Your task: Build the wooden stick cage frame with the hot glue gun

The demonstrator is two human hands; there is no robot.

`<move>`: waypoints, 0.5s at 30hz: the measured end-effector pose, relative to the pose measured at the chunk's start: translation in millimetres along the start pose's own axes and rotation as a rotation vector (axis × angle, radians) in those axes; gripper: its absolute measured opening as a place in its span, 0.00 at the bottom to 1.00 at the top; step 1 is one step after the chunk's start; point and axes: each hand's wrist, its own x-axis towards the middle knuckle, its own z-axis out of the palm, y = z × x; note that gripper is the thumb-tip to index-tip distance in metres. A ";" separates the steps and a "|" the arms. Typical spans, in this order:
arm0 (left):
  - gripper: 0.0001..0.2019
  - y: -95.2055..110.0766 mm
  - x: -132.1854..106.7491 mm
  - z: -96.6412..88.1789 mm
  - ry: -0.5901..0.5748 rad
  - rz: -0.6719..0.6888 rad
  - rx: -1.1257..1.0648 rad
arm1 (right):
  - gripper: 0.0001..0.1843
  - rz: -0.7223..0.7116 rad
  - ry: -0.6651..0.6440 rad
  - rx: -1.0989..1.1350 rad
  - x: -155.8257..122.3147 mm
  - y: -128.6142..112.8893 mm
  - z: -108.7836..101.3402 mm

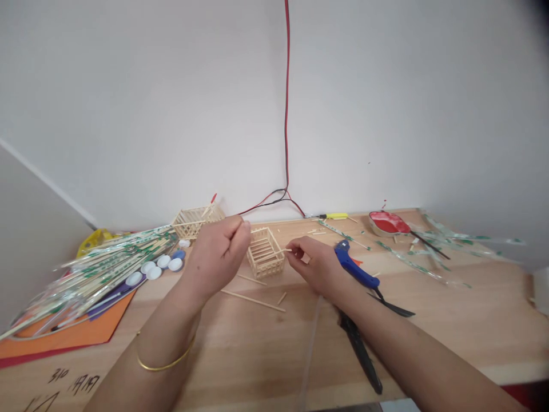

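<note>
A small open box built of thin wooden sticks [265, 253] stands on the wooden table [450, 309]. My left hand [218, 253] is closed in a loose pinch just left of the box; what it holds, if anything, I cannot make out. My right hand [316, 264] pinches a short wooden stick [283, 250] whose tip touches the box's right side. A gold bangle [165, 360] sits on my left wrist.
A second stick box [195, 220] stands by the wall. Wrapped sticks [98, 269] lie on orange paper [68, 335] at left, by white caps [156, 266]. Blue glue gun [355, 268], black cord, loose sticks [253, 300], red dish [388, 223], empty wrappers at right. Red and black wires [286, 114] hang down the wall.
</note>
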 end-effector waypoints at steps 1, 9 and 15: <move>0.18 1.3 -1.6 -3.1 0.066 -0.014 -0.037 | 0.02 -0.002 -0.002 -0.001 0.1 0.1 -0.2; 0.14 8.7 -10.7 -25.6 0.360 0.008 -0.328 | 0.03 0.006 -0.025 -0.014 0.6 0.6 0.0; 0.12 1.8 -8.3 -21.3 0.203 -0.008 -0.164 | 0.02 0.021 -0.019 -0.016 0.3 0.0 -0.2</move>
